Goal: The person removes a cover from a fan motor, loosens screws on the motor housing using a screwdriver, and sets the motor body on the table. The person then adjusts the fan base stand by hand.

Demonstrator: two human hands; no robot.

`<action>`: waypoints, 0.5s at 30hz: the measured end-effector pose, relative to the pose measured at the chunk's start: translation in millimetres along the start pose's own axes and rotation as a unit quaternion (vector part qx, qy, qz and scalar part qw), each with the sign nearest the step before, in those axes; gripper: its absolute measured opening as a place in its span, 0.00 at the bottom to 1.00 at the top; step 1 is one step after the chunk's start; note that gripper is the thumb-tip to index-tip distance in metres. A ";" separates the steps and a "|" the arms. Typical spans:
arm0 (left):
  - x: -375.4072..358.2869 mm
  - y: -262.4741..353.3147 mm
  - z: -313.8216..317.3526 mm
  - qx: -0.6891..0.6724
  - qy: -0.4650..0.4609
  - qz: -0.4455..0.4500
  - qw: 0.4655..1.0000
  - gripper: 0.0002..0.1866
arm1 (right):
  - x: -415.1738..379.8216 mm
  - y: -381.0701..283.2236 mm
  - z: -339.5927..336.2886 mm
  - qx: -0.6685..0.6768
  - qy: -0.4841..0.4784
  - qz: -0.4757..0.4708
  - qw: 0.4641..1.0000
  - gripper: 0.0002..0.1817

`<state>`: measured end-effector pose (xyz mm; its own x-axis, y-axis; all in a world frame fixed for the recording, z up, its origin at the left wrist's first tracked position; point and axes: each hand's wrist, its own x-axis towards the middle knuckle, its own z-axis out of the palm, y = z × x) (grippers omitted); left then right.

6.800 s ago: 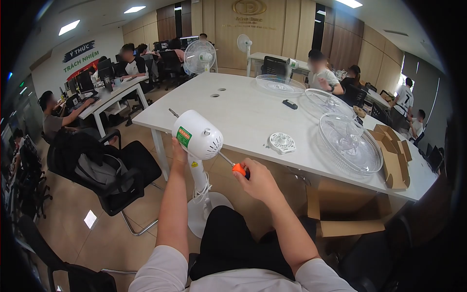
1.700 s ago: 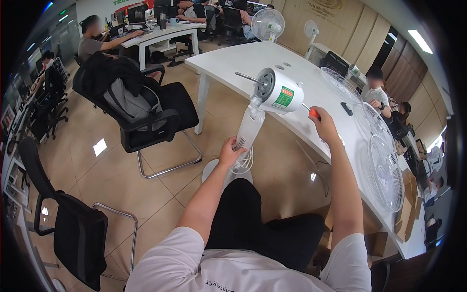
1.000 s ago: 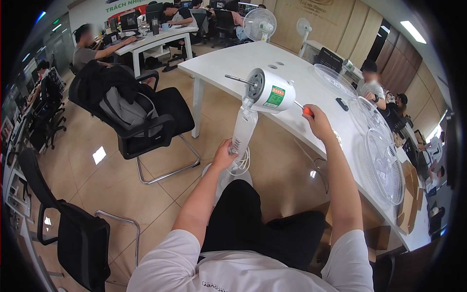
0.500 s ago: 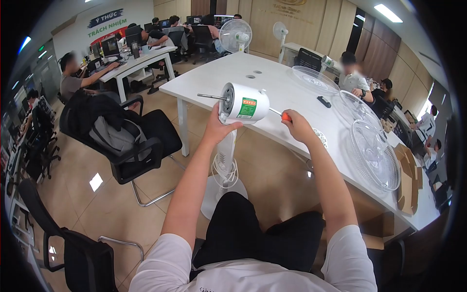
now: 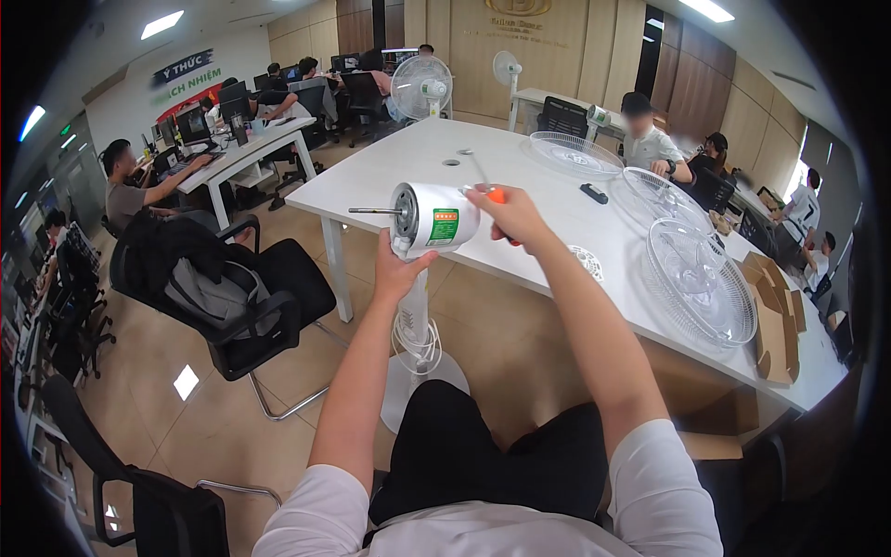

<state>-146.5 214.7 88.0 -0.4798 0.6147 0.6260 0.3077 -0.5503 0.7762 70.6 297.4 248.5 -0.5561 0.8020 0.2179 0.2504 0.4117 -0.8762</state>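
Observation:
A white fan motor head (image 5: 464, 223) with a green label sits on a white stand (image 5: 415, 311). Its bare metal shaft (image 5: 371, 211) points left. My left hand (image 5: 401, 269) is wrapped round the underside of the motor head near its front. At the rear top of the housing, the fingertips of my right hand (image 5: 512, 219) are close to or touching a small knob. That hand also grips an orange-handled screwdriver (image 5: 497, 195), its blade tilted up and away over the table. A coiled white cord (image 5: 418, 345) hangs round the stand above its round base (image 5: 393, 395).
Right of the stand is a white table (image 5: 371, 181) bearing clear fan grilles (image 5: 575, 153), a transparent blade (image 5: 701, 278), a dark small object (image 5: 594, 193) and an opened cardboard box (image 5: 770, 325). A black chair (image 5: 288, 278) holding bags stands left. Another person (image 5: 650, 144) sits across the table.
My right hand has moved in against the rear of the motor head. The screwdriver has swung from pointing at the housing to pointing up and away. My left hand keeps its hold.

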 end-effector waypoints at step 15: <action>-6.5 3.7 13.2 0.052 0.089 0.074 0.992 0.36 | 27.1 14.8 42.2 -0.037 -0.034 -0.072 0.996 0.67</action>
<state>-131.4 216.1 87.7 -0.5577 0.4161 0.7182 0.4650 -0.5601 0.6856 25.7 307.0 223.3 -0.6416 0.7025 0.3080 0.2200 0.5532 -0.8035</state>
